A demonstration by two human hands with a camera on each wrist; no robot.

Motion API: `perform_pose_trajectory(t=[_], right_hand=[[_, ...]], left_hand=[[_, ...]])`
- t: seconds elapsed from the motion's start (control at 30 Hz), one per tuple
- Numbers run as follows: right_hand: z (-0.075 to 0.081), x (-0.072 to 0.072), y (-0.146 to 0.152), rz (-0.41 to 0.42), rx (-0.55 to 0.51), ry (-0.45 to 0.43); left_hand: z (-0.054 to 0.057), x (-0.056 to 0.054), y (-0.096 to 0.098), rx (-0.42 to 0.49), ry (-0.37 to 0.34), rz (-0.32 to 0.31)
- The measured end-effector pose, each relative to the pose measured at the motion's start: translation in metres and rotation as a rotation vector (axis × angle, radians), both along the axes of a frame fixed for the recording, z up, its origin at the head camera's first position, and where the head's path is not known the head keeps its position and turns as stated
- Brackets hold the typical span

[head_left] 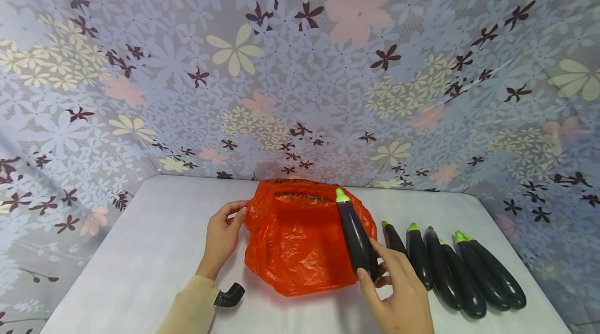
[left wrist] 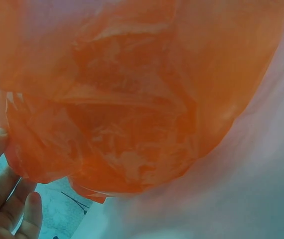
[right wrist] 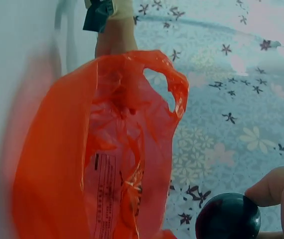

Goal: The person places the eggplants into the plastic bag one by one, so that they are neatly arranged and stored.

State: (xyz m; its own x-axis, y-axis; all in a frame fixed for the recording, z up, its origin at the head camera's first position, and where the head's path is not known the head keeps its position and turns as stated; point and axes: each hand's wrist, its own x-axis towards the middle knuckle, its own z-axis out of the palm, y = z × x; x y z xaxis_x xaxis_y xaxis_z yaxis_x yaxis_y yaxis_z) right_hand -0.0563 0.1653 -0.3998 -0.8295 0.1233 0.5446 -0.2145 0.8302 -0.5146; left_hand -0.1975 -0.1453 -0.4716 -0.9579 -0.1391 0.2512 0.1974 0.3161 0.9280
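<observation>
A red plastic bag (head_left: 304, 258) with dark printing stands open-mouthed on the table. My left hand (head_left: 225, 235) pinches its left edge between thumb and fingers; in the left wrist view the thumb lies against the film (left wrist: 132, 124). With my right hand (head_left: 398, 287) I grip a dark purple eggplant (head_left: 357, 237) by its thick lower end. Its green stem end points up and away, overlapping the right side of the bag in the head view. In the right wrist view the rounded bottom of this eggplant (right wrist: 227, 219) shows beside the bag's handle loop (right wrist: 181, 94).
Several more eggplants (head_left: 419, 261) lie in a row on the white table (head_left: 126, 266) to the right, stems facing the back. A flowered cloth (head_left: 300, 89) hangs behind the table's far edge. A black device (head_left: 229, 296) sits at my left wrist.
</observation>
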Motion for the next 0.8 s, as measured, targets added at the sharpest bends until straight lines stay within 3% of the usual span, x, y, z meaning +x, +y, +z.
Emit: perform_pose_trajectory(t=[0.3, 0.53, 0.67, 0.8], right_hand=[[-0.003, -0.003, -0.012, 0.07, -0.021, -0.026], [-0.003, -0.005, -0.023, 0.103, -0.016, -0.101], [-0.005, -0.007, -0.029, 0.13, -0.02, -0.143], [-0.006, -0.009, -0.037, 0.149, -0.034, -0.25]], left_hand=[[-0.001, 0.001, 0.0, 0.034, 0.02, -0.007], [0.034, 0.019, 0.01, 0.03, -0.025, 0.003], [0.036, 0.021, 0.01, 0.026, -0.027, 0.005], [0.036, 0.021, 0.011, 0.026, -0.03, 0.011]])
